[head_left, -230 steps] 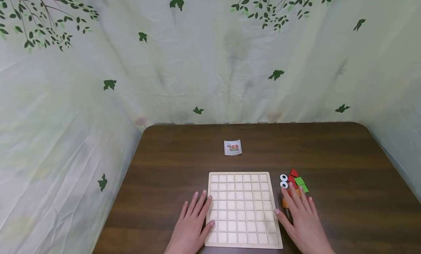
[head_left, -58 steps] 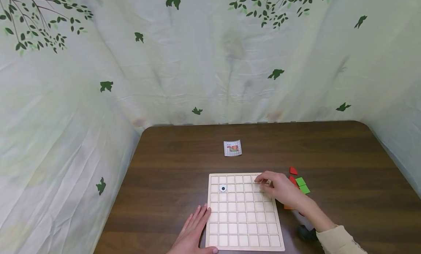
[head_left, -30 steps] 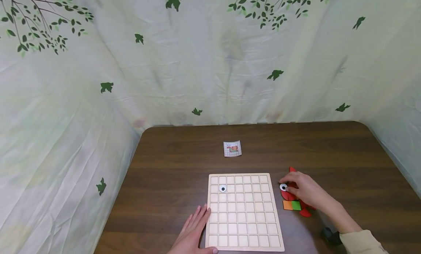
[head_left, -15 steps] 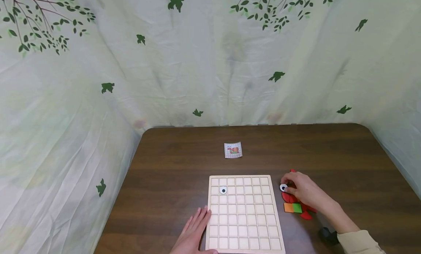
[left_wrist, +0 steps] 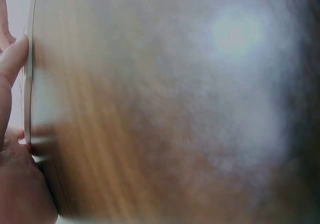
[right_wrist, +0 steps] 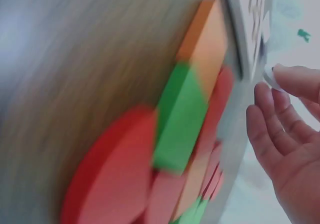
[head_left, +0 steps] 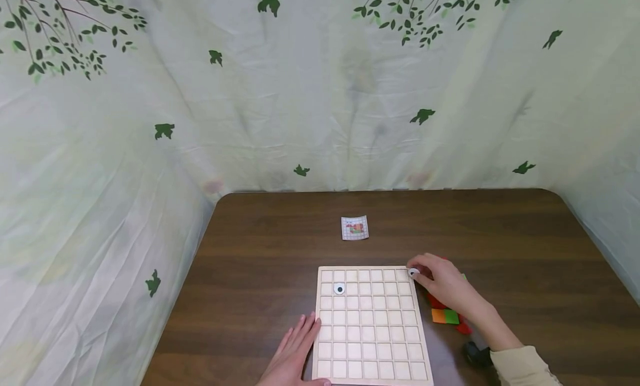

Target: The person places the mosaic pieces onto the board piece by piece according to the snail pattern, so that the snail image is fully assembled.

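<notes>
A pale wooden grid board (head_left: 360, 322) lies at the near middle of the table. One round white eye piece with a black dot (head_left: 339, 289) sits in a cell in its second row, toward the left. My right hand (head_left: 445, 280) pinches another white eye piece (head_left: 413, 272) between thumb and fingers, over the board's upper right corner. The right wrist view shows that eye piece (right_wrist: 271, 78) edge-on at the fingertips. My left hand (head_left: 292, 352) rests along the board's left edge, fingers straight and thumb at the near edge.
Red, green and orange blocks lie right of the board, partly hidden under my right arm; an orange block (head_left: 438, 316) and a green block (head_left: 451, 317) show. A small picture card (head_left: 354, 228) lies beyond the board on the brown table (head_left: 270, 236). A patterned curtain (head_left: 320, 97) hangs behind.
One eye piece has come to lie on the board. My right hand has since picked up the second from the block pile and carried it left to the board's corner. My left hand stays put.
</notes>
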`<state>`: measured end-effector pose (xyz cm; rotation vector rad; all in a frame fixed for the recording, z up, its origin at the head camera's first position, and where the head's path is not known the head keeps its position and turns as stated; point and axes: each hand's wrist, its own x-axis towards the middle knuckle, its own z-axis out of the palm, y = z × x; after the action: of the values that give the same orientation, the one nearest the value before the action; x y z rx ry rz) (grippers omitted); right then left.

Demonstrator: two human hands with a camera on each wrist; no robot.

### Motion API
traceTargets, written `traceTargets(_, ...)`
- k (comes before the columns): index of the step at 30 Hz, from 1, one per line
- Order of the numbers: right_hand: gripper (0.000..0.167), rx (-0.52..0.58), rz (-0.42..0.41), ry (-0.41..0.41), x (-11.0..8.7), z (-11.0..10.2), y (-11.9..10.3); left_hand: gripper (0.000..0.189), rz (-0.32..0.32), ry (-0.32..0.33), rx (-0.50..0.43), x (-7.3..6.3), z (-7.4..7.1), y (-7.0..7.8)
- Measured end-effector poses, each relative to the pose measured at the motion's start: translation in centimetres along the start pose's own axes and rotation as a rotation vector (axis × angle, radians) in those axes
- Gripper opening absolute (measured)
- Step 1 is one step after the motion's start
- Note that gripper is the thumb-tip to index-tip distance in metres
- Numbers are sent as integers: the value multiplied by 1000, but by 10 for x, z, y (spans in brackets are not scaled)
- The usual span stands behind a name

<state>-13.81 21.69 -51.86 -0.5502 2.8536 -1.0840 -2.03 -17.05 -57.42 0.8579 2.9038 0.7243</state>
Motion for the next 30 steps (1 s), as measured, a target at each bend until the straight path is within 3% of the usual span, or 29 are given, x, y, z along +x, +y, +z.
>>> traceTargets(9, 17, 202, 26, -90, 19, 27, -31, 104, -5, 8, -6, 0, -1, 1)
traceTargets(15, 15, 257, 8, -147, 32, 40, -42, 105, -28, -19, -11, 0, -2, 2)
traceTargets(22, 12, 254, -87, -229, 45, 55, -59, 106, -91, -96, -76, 2, -5, 3)
traceTargets(24, 10, 235, -81, -246, 48, 58, -65, 106, -95, -104, -74, 2, -4, 3)
traceTargets(30, 8, 134, -73, -239, 58, 69, -71, 105, -61, -58, -45, 1, -3, 2)
